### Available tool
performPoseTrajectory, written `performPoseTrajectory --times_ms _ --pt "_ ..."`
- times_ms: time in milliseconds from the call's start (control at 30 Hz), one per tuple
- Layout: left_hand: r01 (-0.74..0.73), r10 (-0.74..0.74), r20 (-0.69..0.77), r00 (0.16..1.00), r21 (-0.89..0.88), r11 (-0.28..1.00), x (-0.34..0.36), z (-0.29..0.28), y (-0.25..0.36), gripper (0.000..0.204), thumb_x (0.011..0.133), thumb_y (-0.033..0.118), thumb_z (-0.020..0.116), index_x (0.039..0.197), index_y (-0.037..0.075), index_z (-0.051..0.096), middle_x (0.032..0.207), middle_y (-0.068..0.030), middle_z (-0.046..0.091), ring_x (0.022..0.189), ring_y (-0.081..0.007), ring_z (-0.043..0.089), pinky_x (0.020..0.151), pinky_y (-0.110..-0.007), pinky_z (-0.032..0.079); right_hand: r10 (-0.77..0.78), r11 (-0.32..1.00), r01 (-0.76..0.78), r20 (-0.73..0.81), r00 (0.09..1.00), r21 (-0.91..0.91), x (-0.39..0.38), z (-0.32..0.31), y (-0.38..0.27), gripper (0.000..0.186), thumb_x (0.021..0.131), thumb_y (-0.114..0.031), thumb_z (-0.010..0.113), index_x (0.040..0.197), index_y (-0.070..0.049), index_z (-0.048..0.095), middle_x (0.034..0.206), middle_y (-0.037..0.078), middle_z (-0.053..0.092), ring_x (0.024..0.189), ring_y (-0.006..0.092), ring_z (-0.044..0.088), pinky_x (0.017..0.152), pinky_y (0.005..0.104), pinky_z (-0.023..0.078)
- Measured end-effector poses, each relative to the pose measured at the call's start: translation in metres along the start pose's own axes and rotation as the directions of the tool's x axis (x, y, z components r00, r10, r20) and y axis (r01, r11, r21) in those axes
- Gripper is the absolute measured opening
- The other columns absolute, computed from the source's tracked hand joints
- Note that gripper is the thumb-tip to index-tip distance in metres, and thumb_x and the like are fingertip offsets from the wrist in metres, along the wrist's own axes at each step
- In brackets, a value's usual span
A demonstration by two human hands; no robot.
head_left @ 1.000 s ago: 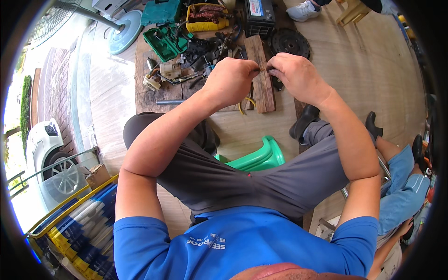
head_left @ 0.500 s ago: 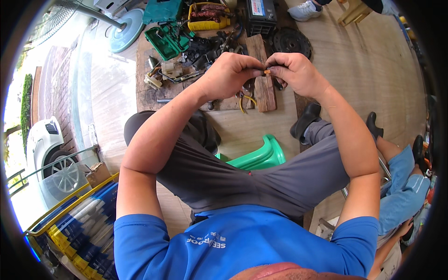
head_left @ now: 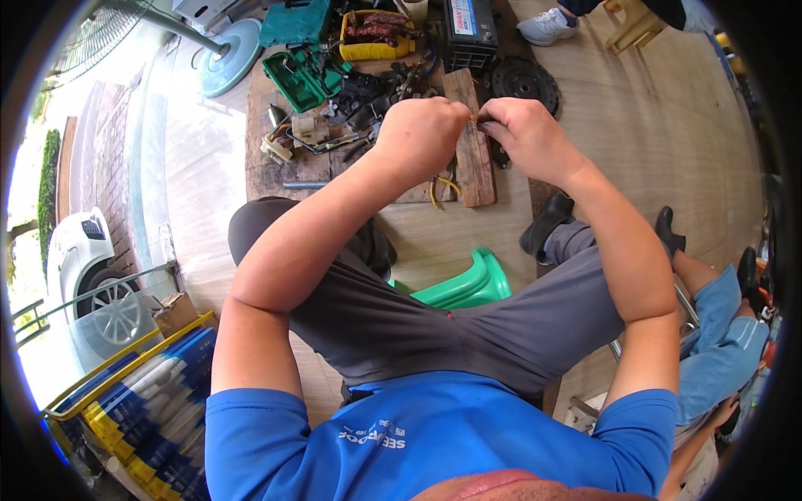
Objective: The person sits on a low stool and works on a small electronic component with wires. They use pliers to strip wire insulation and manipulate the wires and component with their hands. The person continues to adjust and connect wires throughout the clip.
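My left hand (head_left: 422,136) is closed, its back turned up and its fingers curled inward. Facing it, my right hand (head_left: 532,140) pinches with thumb and forefinger. The fingertips nearly meet above a wooden block (head_left: 476,171), pinching a small copper-coloured piece that is almost wholly hidden now; its exact kind does not show. Below my left hand lie pliers with yellow handles (head_left: 435,194), partly covered. A metal tube (head_left: 306,184) rests near the front edge of the worn wooden board (head_left: 266,174).
Dark mechanical parts, an open green tool case (head_left: 292,82), a yellow container (head_left: 376,48), a car battery (head_left: 469,37) and a round clutch-like disc (head_left: 525,83) stand beyond my hands. A green plastic stool (head_left: 468,284) is between my legs. Another person's legs (head_left: 727,334) are at right.
My left hand has rolled over, its knuckles now up, hiding the copper-coloured piece that showed between the fingertips. My right hand stays close by, still pinching.
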State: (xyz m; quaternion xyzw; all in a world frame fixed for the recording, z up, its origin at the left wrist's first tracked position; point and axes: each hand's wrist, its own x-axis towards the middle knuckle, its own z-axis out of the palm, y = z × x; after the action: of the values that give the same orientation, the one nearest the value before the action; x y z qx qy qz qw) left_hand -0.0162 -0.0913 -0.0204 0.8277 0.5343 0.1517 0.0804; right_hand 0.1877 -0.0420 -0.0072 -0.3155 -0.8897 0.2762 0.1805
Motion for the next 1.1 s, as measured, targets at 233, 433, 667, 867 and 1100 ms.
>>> performPoseTrajectory --times_ms 233,433,667,867,1100 --pt "-0.128 0.133 -0.021 0.991 -0.464 0.877 -0.001 -0.008 -0.012 0.011 0.085 0.006 0.068 0.096 0.003 0.069 0.084 -0.0124 0.069 0.077 -0.0244 0.070 0.070 -0.035 0.055 0.043 0.980 -0.052 0.053 0.998 0.192 -0.001 -0.009 0.007 0.015 0.091 -0.008 0.064 0.101 0.002 0.067 0.085 0.018 0.067 0.076 0.0306 0.064 0.073 0.0372 0.052" --pt "0.162 -0.285 -0.099 0.953 -0.628 0.761 -0.002 -0.003 -0.001 0.016 0.092 0.010 0.069 0.104 0.000 0.071 0.082 -0.0164 0.071 0.072 -0.0186 0.069 0.068 -0.031 0.054 0.274 0.812 -0.277 0.084 0.958 0.514 0.000 0.004 -0.007 0.012 0.095 -0.007 0.062 0.101 0.001 0.068 0.077 0.001 0.064 0.067 0.0059 0.055 0.062 0.0256 0.047" --pt "0.070 -0.160 -0.239 0.958 -0.347 0.935 -0.002 0.007 0.001 0.013 0.089 0.012 0.068 0.096 0.000 0.071 0.085 -0.0189 0.070 0.080 -0.0366 0.069 0.068 -0.040 0.055 0.437 0.545 -0.423 0.186 0.880 0.724 -0.001 0.020 -0.009 0.015 0.100 -0.011 0.058 0.102 0.000 0.068 0.079 -0.001 0.065 0.066 0.0058 0.058 0.058 0.0229 0.051" --pt "0.010 -0.063 -0.227 0.972 -0.225 0.974 -0.004 0.010 0.003 0.012 0.087 0.010 0.068 0.095 0.002 0.070 0.086 -0.0158 0.071 0.082 -0.0361 0.068 0.069 -0.040 0.056 0.502 0.376 -0.399 0.178 0.846 0.836 -0.002 0.023 -0.012 0.020 0.101 -0.017 0.061 0.097 0.001 0.067 0.077 0.000 0.064 0.065 0.0057 0.056 0.057 0.0230 0.049" --pt "0.255 -0.249 0.116 0.961 -0.715 0.651 -0.001 0.001 -0.002 0.028 0.100 0.017 0.061 0.116 -0.005 0.065 0.093 -0.0110 0.074 0.079 -0.0139 0.070 0.071 -0.030 0.057 0.400 0.708 -0.326 0.024 0.916 0.627 -0.001 0.008 0.002 0.018 0.100 -0.017 0.062 0.099 0.001 0.068 0.077 -0.001 0.064 0.065 0.0042 0.053 0.060 0.0226 0.046"
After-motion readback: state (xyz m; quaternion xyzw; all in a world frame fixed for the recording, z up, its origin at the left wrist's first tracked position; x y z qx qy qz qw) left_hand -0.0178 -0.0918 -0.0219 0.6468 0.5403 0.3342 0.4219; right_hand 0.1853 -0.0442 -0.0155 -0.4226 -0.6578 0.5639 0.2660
